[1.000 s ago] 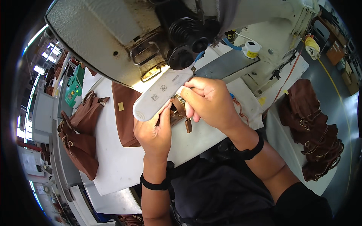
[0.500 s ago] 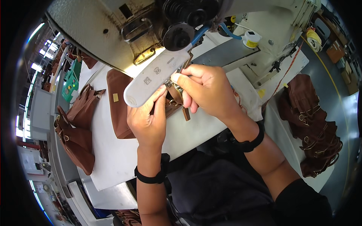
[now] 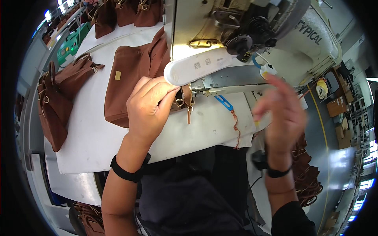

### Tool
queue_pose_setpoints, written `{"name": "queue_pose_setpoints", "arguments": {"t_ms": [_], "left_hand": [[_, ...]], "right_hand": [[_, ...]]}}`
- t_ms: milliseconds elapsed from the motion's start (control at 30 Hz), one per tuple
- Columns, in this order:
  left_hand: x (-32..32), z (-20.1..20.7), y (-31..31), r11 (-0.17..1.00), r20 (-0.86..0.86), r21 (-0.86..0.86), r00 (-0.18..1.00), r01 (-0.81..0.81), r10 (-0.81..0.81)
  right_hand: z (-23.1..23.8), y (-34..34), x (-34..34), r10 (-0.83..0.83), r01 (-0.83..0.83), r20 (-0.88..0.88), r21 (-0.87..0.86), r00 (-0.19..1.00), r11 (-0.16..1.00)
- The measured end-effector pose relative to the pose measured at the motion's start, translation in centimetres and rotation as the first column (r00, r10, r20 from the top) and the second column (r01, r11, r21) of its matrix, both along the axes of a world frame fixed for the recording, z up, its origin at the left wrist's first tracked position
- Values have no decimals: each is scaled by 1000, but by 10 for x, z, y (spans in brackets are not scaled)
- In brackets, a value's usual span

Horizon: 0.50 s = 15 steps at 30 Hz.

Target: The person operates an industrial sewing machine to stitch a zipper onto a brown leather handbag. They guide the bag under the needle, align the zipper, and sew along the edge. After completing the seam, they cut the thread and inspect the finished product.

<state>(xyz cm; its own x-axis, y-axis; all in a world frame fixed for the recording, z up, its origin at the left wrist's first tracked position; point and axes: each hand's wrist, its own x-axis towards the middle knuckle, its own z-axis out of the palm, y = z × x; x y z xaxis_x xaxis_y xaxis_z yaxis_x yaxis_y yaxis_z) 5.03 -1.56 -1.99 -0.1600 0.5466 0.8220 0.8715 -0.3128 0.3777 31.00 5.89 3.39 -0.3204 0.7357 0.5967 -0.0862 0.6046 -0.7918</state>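
My left hand is closed, pinching the edge of a brown bag just below the end of a long white rounded cover on the sewing machine. Part of that edge is hidden by my fingers. Beside my fingertips are a brass zipper, a gold ring and a hanging brown zipper pull. The bag's body lies to the left with a small gold plate on it. My right hand is raised off the work, blurred, its index finger and thumb apart, close to a small white bottle.
The machine's grey narrow arm runs right from the work. A blue slotted piece with orange thread lies on the white table. Brown bags stand at left, more at the back. A brown pile sits at right.
My right hand has left the zipper and moved right, away from the bag. My left hand still grips the bag edge. The whole view has shifted, with the machine appearing further right.
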Motion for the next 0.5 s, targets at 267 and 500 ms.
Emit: {"name": "queue_pose_setpoints", "arguments": {"t_ms": [267,500], "left_hand": [[-2,-1,-1,1000,5,-6,1000,-7,7],[2,1,3,1000,14,-8,1000,4,-3]], "right_hand": [[167,201,146,-731,537,50,644,681,545],[212,324,204,-465,598,689,57,556,799]]}}
